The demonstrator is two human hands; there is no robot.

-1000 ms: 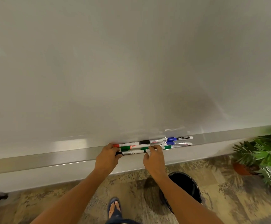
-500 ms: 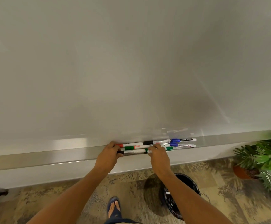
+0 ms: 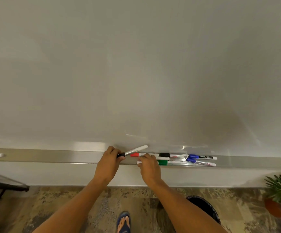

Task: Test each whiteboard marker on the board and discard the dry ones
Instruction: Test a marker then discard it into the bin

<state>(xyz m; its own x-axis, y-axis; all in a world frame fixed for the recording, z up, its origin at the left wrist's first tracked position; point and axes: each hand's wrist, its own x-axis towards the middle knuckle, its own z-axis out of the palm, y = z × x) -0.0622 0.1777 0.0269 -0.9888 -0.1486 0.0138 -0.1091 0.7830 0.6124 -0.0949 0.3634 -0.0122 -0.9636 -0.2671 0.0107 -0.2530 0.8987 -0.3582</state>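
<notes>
Your left hand (image 3: pixel 108 161) is now lifting the black-capped marker (image 3: pixel 132 151) off the tray (image 3: pixel 52 156), gripping its cap, while your right hand (image 3: pixel 149 167) is pinching another marker (image 3: pixel 138 162); testing is starting.

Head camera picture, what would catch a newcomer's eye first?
The huge blank whiteboard fills most of the view. At its tray, the left hand grips a black-capped marker raised at a slant, while the right hand rests on the colourful markers lying there. A black bin stands on the floor below.
</notes>
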